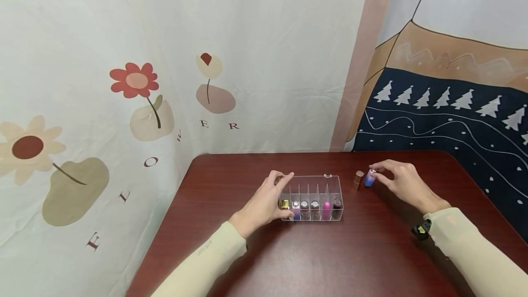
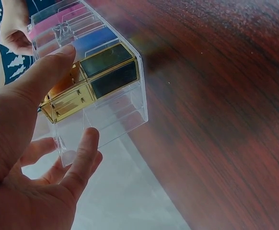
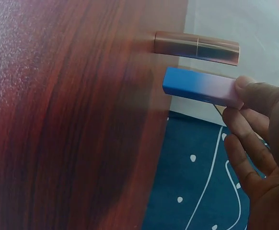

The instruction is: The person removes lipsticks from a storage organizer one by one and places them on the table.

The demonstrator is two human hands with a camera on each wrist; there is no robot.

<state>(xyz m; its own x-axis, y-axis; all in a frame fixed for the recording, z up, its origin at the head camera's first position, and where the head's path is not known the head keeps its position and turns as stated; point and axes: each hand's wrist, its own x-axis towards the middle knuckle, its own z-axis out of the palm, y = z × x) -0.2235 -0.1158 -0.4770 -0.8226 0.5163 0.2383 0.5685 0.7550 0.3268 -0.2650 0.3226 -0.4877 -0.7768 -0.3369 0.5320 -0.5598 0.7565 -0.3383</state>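
My left hand holds the left end of a clear divided lipstick organizer, thumb across its front and fingers toward the back. Inside stand several lipsticks: a gold-and-black one at the left end, a blue-and-pink one beside it, clear-capped ones, a bright pink one and a dark one. To the right, my right hand pinches the pink top of a square blue-to-pink lipstick between thumb and fingers. It is upright, its blue end toward the table. A metallic brown lipstick stands just left of it.
The dark red wooden table runs back to a wall hung with flower-print cloth. On the right hangs a dark blue cloth with white trees. A black watch is on the right wrist.
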